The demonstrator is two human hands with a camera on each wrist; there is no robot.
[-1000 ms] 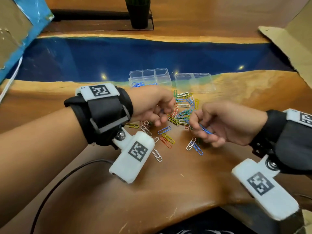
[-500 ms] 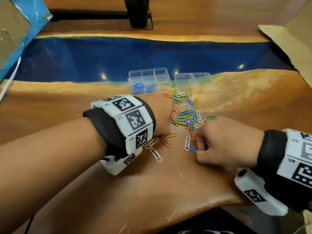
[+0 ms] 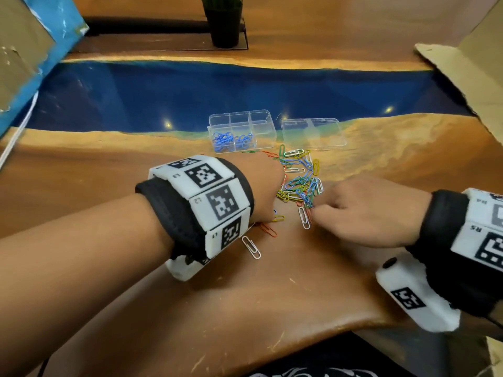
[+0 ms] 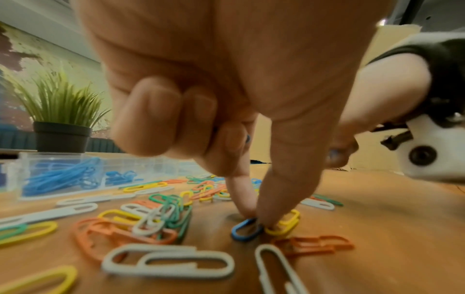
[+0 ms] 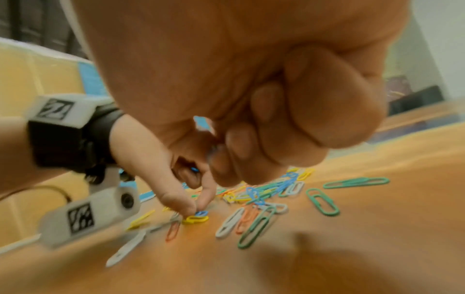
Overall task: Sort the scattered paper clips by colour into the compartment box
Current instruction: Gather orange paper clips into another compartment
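Mixed-colour paper clips (image 3: pixel 299 180) lie in a pile on the wooden table, in front of the clear compartment box (image 3: pixel 264 113). Two front compartments of the box hold blue clips (image 3: pixel 223 138). My left hand (image 4: pixel 255 216) is down on the table, its thumb and forefinger pinching a blue clip (image 4: pixel 245 228) that lies beside a yellow one (image 4: pixel 284 224). Its other fingers are curled, with a bit of blue showing inside. My right hand (image 3: pixel 315 210) is curled at the near edge of the pile, and something blue (image 5: pixel 210 153) shows between its thumb and fingers.
A second clear tray (image 3: pixel 313 133) lies right of the box. White clips (image 3: pixel 251 247) and orange clips (image 3: pixel 268 229) lie loose near my left wrist. A potted plant (image 3: pixel 224 20) stands at the back, and cardboard sheets (image 3: pixel 462 77) flank the table.
My left hand turned palm down and dropped onto a blue clip on the table. My right hand took a loose blue clip off the table, then moved up to the pile's near edge.
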